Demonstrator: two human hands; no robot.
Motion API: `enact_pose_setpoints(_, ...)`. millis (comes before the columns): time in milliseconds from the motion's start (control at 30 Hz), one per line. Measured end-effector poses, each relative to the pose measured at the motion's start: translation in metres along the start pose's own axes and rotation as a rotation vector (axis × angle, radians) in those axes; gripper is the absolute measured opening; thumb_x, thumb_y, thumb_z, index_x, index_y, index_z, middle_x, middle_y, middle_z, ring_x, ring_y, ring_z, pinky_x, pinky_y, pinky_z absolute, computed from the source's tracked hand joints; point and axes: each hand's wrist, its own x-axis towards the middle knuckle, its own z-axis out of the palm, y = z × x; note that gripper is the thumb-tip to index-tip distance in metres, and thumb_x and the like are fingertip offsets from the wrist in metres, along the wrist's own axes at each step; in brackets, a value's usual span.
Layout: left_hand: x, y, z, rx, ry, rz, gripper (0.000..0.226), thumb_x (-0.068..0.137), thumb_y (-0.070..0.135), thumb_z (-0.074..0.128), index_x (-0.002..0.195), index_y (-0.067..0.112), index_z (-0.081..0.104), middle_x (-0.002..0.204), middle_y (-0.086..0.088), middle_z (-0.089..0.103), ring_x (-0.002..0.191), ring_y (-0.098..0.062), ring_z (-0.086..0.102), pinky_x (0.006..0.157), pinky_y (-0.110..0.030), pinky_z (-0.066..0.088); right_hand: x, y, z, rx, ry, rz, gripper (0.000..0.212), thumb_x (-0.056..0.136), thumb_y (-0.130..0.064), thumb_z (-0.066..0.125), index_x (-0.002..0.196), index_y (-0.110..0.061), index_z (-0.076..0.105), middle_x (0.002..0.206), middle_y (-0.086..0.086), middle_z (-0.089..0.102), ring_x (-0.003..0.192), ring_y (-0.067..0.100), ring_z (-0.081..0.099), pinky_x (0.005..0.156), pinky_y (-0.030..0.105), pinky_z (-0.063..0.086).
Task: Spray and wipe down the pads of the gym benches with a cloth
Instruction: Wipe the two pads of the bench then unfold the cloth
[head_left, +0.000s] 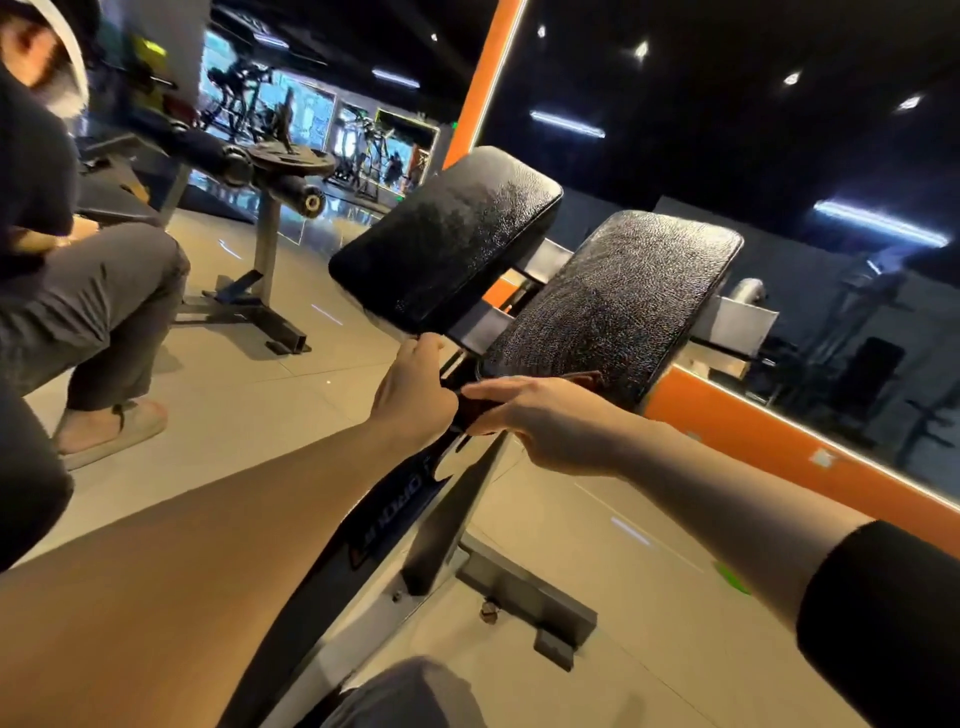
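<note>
Two black padded rests sit side by side on a gym machine: the left pad (447, 239) and the right pad (618, 301), both glistening with fine droplets. My right hand (540, 421) is at the near edge of the right pad and holds a dark brown cloth (584, 378) between its thumb and its outstretched fingers. My left hand (415, 387) is just below the left pad, its fingers curled over the frame bar (470, 332) between the pads. No spray bottle is in view.
A person in dark clothes and sandals (111, 431) sits at the left. Behind them stands a machine with a weight plate (291, 156). The bench's sloped frame (395, 525) and its floor foot (524, 597) lie below my arms. An orange-trimmed mirror wall (779, 441) runs along the right.
</note>
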Motion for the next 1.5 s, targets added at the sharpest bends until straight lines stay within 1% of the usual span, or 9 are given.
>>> enact_pose_setpoints(200,-0.004,0.01,-0.001,-0.081,-0.084,0.112,0.06,0.088,-0.01,0.044,0.142,0.017,0.044,0.144,-0.006,0.042,0.134,-0.023,0.04,0.108,-0.038,0.038,-0.013,0.036,-0.047,-0.05,0.36,0.19,0.054,0.086,0.01,0.052,0.127,-0.023,0.064,0.148,-0.001,0.047,0.126,0.017,0.051,0.106,0.034,0.041)
enact_pose_setpoints(333,-0.009,0.015,0.003,-0.107,-0.169,0.133,0.06,0.09,-0.007,0.044,0.146,0.014,0.038,0.146,-0.008,0.043,0.136,-0.024,0.039,0.11,-0.042,0.036,-0.016,0.072,-0.036,-0.14,0.273,0.456,0.043,0.099,-0.018,0.048,0.141,-0.025,0.05,0.159,0.008,0.026,0.147,0.027,0.023,0.12,0.041,0.021)
enact_pose_setpoints(567,-0.008,0.014,0.002,-0.165,-0.158,0.094,0.061,0.092,-0.006,0.049,0.147,0.014,0.033,0.147,-0.009,0.042,0.137,-0.021,0.038,0.106,-0.034,0.034,-0.035,0.017,-0.009,-0.121,0.225,0.211,0.04,0.1,-0.029,0.038,0.133,-0.021,0.06,0.152,0.013,0.038,0.14,0.033,0.037,0.111,0.047,0.031)
enact_pose_setpoints(700,-0.009,0.015,0.006,-0.174,-0.162,0.125,0.059,0.09,-0.009,0.049,0.144,0.014,0.04,0.145,-0.01,0.044,0.136,-0.022,0.039,0.101,-0.029,0.034,-0.054,0.002,-0.005,-0.037,0.112,0.043,0.048,0.095,0.001,0.05,0.135,-0.024,0.057,0.155,0.002,0.036,0.141,0.026,0.036,0.111,0.044,0.039)
enact_pose_setpoints(900,-0.009,0.014,0.013,-0.119,-0.195,0.157,0.056,0.09,-0.007,0.047,0.142,0.012,0.044,0.144,-0.01,0.046,0.134,-0.022,0.041,0.107,-0.034,0.034,-0.06,0.047,-0.031,-0.079,0.353,0.401,0.048,0.088,0.003,0.058,0.133,-0.014,0.059,0.151,0.015,0.04,0.139,0.035,0.039,0.11,0.054,0.038)
enact_pose_setpoints(1100,-0.005,0.013,0.006,-0.178,-0.103,0.165,0.044,0.099,0.008,0.048,0.142,0.015,0.045,0.141,-0.008,0.048,0.131,-0.02,0.044,0.105,-0.034,0.036,-0.057,0.003,0.009,-0.097,0.361,0.178,0.032,0.09,-0.003,0.062,0.119,-0.013,0.069,0.142,0.016,0.051,0.132,0.036,0.047,0.109,0.043,0.026)
enact_pose_setpoints(1233,-0.007,0.017,0.002,-0.244,-0.043,0.197,0.032,0.104,0.02,0.042,0.132,0.017,0.056,0.127,-0.006,0.058,0.118,-0.02,0.053,0.103,-0.04,0.045,-0.05,-0.007,0.002,0.019,0.269,0.091,0.043,0.087,0.011,0.057,0.125,-0.01,0.063,0.144,0.015,0.049,0.128,0.035,0.051,0.102,0.046,0.047)
enact_pose_setpoints(1367,-0.01,0.021,-0.002,-0.374,-0.162,0.24,0.031,0.105,0.031,0.036,0.128,0.02,0.054,0.114,-0.005,0.061,0.111,-0.019,0.058,0.092,-0.032,0.052,-0.026,-0.008,-0.023,0.213,0.597,0.237,0.036,0.082,0.006,0.064,0.115,0.0,0.051,0.115,0.015,0.052,0.091,0.03,0.059,0.072,0.039,0.057)
enact_pose_setpoints(1500,-0.007,0.029,-0.003,-0.707,-0.266,0.136,0.034,0.101,0.036,0.045,0.13,0.018,0.048,0.121,-0.006,0.062,0.111,-0.016,0.061,0.079,-0.024,0.056,0.009,-0.006,-0.028,0.274,0.908,0.33,0.021,0.078,0.006,0.065,0.092,-0.001,0.05,0.092,0.003,0.043,0.076,0.01,0.038,0.067,0.018,0.04)
